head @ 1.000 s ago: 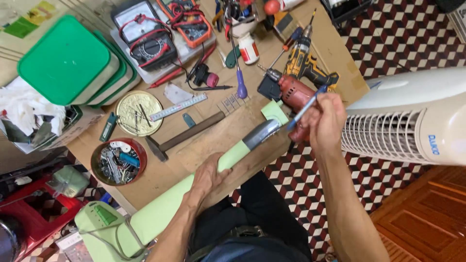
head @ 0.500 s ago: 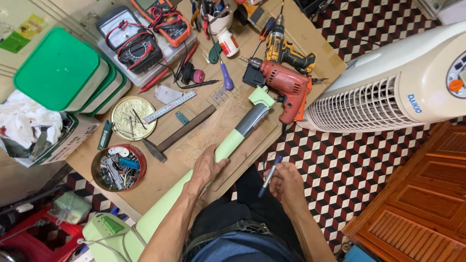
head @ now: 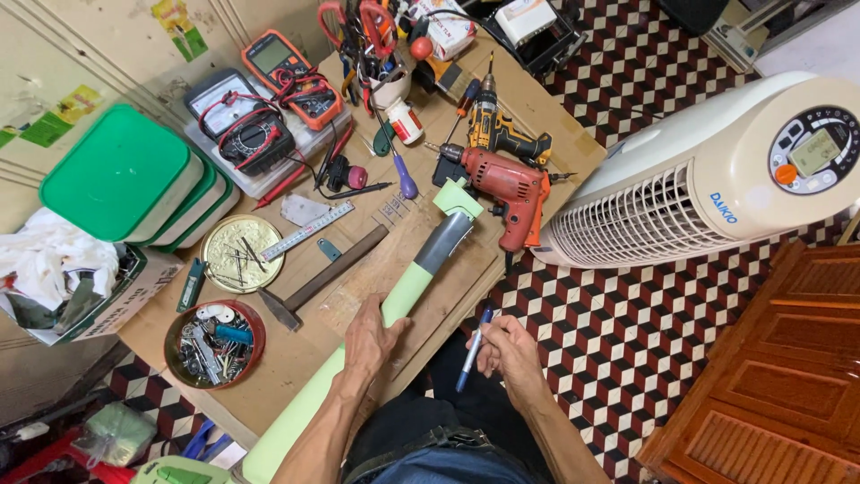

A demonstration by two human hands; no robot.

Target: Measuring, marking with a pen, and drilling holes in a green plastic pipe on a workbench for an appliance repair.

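Green tube (head: 394,300) with a grey sleeve (head: 443,244) lies diagonally across the wooden bench (head: 296,358), its far end touching the red drill (head: 506,193), its near end running off the bench edge toward the person's lap.

Left hand (head: 369,339): palm down on the tube just below the grey sleeve, fingers curled over it, pinning it to the bench. Position matches the two earlier frames; the tube has not shifted.

Right hand (head: 511,354): fingers closed around a blue pen (head: 473,350), tip pointing down toward the lap. One second ago this hand was up at the tube's far end beside the red drill, pen tip at the grey sleeve. Half a second ago it was already low, off the bench. Now it sits near the bench edge, apart from the tube.

Reading: the pen has left the tube's end, so any marking there appears finished or paused. No mark on the tube is visible at this size. The tube stays held, so handling of it looks unfinished.

Around the tube: hammer (head: 322,278) and steel ruler (head: 309,231) just beside it to the left; brass tin of nails (head: 240,254); red bowl of screws (head: 213,345); yellow drill (head: 497,130) behind the red one; two multimeters (head: 269,99); stacked green lids (head: 121,175). White tower fan (head: 708,175) lies on the checked floor to the right.
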